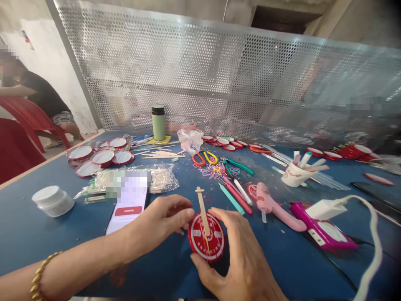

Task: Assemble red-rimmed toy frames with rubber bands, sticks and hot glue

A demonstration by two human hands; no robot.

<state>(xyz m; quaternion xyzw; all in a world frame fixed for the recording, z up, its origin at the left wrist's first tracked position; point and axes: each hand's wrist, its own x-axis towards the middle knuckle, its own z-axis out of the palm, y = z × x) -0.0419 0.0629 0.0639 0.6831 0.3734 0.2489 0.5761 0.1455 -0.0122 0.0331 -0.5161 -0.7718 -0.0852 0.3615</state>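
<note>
Both my hands hold a round red disc (206,244) with white print, tilted up on the blue table (37,238). A wooden stick (202,209) with a small crosspiece lies across its face and juts above it. My left hand (163,221) pinches the disc's left edge with closed fingers. My right hand (241,255) wraps round its right and lower edge. A gold bracelet (39,276) is on my left wrist.
A phone (128,207) lies left of my hands, a pink glue gun (275,207) and a magenta device (322,230) with a white plug to the right. Pens, scissors (205,158), a green flask (158,122), red-rimmed discs (100,156) and a white tub (53,200) surround them. A person sits far left.
</note>
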